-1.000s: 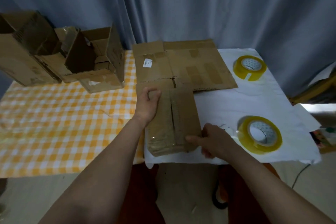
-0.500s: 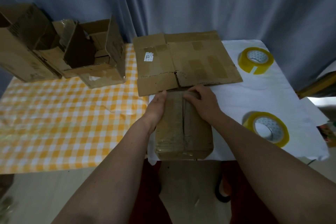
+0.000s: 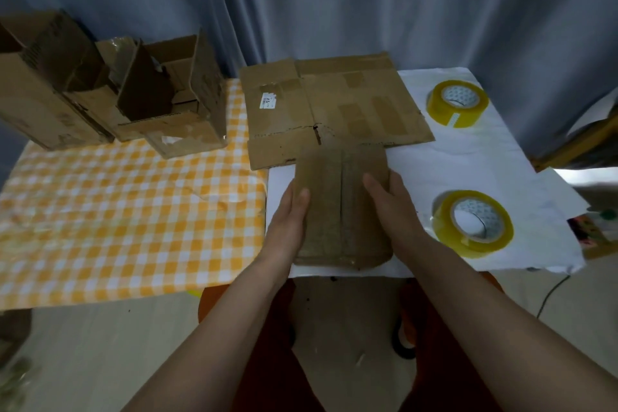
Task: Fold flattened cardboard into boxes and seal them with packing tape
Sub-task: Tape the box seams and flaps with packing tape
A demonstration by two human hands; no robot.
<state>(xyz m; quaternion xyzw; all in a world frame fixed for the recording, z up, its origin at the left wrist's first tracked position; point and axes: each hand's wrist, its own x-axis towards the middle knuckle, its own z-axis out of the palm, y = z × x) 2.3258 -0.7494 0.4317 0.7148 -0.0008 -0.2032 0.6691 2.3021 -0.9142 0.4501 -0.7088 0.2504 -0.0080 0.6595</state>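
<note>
The left hand [image 3: 291, 211] and right hand [image 3: 389, 202], fingers straight and together, press the sides of a small cardboard box [image 3: 341, 207] on the counter [image 3: 468, 164], near two tape rolls [image 3: 472, 223].

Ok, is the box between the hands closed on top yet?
Closed, untaped as far as I can tell: the box has both flaps down, meeting at a bare centre seam.
</note>
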